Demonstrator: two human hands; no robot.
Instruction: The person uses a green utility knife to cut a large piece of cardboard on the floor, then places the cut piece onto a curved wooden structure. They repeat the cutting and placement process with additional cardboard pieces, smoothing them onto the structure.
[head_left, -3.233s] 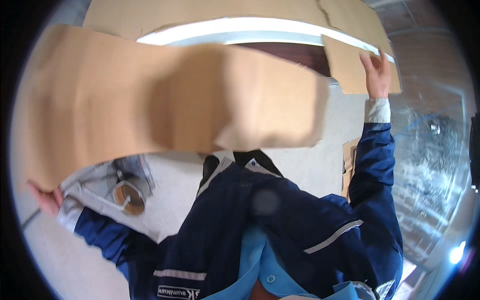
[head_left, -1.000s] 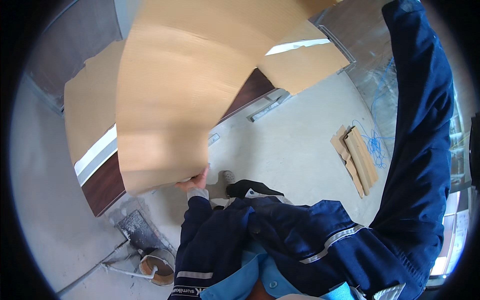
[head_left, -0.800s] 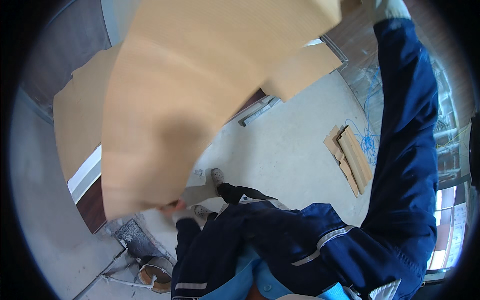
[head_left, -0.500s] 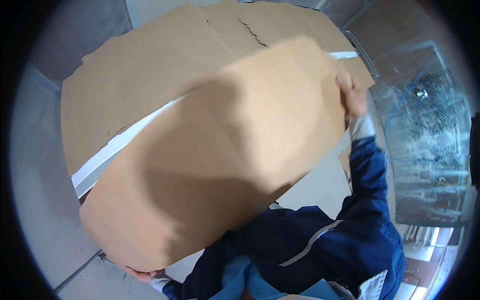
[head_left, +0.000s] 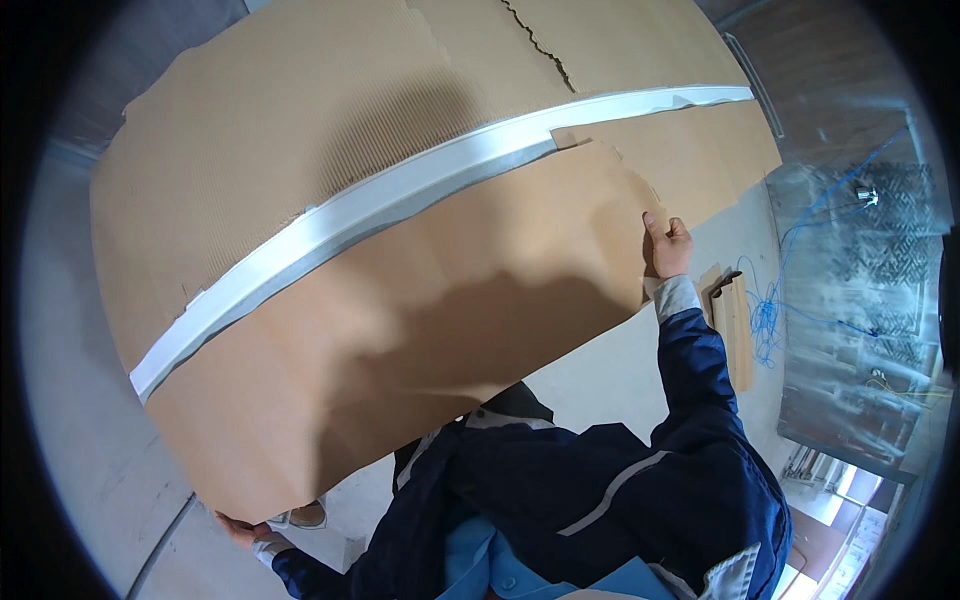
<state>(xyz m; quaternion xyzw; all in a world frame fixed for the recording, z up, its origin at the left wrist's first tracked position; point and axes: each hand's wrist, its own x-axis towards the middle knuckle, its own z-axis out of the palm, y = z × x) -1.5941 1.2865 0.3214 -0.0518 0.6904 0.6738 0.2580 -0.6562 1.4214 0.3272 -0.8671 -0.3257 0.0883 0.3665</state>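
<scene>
I hold a large brown cardboard sheet [head_left: 430,330] flat in front of me, spread across the middle of the view. My right hand [head_left: 668,248] grips its right edge, thumb on the face of the sheet. My left hand [head_left: 238,528] holds its lower left corner from underneath, mostly hidden by the sheet. Behind it lie more cardboard sheets [head_left: 300,130] with a white strip [head_left: 420,190] running across them, and the held sheet's top edge lies along that strip.
Short wooden boards [head_left: 733,325] lie on the grey floor at the right, beside loose blue wire [head_left: 770,305]. A shiny foil-covered surface [head_left: 860,300] fills the far right. My dark blue jacket [head_left: 600,500] fills the bottom of the view.
The cardboard sheet has come down from over my head and swung flat against the sheets behind. My right hand has lowered with it, and my left hand has dropped to the lower left corner.
</scene>
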